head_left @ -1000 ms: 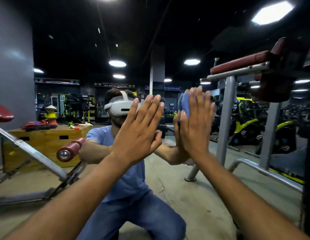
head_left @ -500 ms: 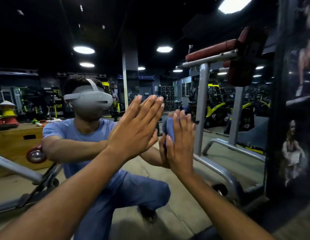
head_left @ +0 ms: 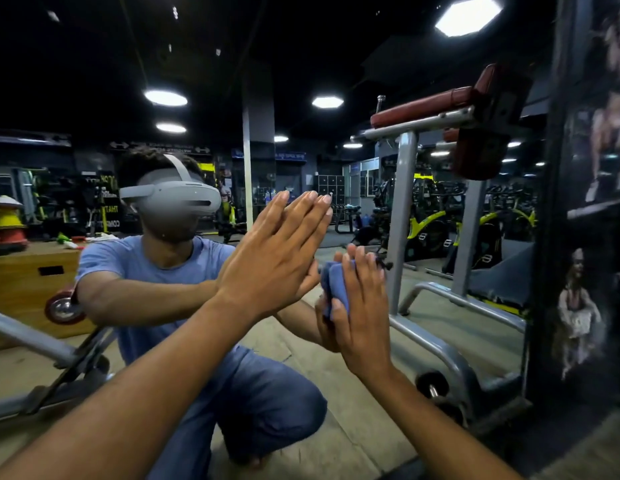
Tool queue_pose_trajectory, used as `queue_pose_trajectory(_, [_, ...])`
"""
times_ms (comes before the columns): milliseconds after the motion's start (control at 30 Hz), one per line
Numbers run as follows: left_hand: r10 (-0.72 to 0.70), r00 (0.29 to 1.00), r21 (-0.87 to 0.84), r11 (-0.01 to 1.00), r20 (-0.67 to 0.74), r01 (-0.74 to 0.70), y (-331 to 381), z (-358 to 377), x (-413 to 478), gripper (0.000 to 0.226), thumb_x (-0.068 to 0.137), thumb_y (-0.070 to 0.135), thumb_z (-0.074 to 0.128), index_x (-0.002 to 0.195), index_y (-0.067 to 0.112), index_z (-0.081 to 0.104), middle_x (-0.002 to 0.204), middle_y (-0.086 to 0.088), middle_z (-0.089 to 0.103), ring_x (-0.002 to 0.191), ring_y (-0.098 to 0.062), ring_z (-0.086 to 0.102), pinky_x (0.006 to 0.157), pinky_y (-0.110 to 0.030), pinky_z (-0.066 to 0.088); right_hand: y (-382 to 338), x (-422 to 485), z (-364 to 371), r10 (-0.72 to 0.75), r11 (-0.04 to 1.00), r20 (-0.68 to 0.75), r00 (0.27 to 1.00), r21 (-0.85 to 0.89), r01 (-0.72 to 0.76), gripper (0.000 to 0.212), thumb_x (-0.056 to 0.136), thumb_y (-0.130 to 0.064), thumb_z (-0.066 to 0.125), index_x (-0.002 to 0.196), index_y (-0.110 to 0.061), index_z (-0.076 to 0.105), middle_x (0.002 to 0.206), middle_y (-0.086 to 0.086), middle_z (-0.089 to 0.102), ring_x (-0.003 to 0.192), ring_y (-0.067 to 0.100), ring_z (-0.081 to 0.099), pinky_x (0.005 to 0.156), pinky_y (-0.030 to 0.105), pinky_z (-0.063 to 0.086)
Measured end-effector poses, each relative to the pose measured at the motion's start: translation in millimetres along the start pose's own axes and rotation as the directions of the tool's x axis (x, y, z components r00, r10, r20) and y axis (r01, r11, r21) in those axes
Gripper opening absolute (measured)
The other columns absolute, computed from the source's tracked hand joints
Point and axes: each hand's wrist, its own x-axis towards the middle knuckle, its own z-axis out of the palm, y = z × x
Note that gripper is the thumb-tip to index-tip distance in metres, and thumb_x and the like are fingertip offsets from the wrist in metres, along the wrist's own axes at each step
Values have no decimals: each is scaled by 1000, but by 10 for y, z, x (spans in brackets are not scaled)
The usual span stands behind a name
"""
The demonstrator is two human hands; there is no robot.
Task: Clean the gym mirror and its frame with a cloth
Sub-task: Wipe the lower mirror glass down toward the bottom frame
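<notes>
Pressing a folded blue cloth flat against the mirror, the right hand keeps fingers straight, just right of the left hand, which braces open-palmed on the glass holding nothing; even pressure and overlapping strokes toward the dark frame should avoid streaks.

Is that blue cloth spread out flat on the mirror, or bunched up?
Bunched up. The blue cloth shows as thick folds bulging past the right hand, whose straight fingers press it against the mirror.
</notes>
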Motion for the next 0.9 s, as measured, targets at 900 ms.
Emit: queue_pose_trajectory(900, [-192,981,156,969,-19,193,-1018,-368,-240,77,108,41,41,170,6,10,178,-14,3,165,-30,5,130,-60,19,-207,1147,-82,-466,867,80,881,-157,473,62,111,-38,27,166,-11,22,175,12,10,162,30,8,127,61,17])
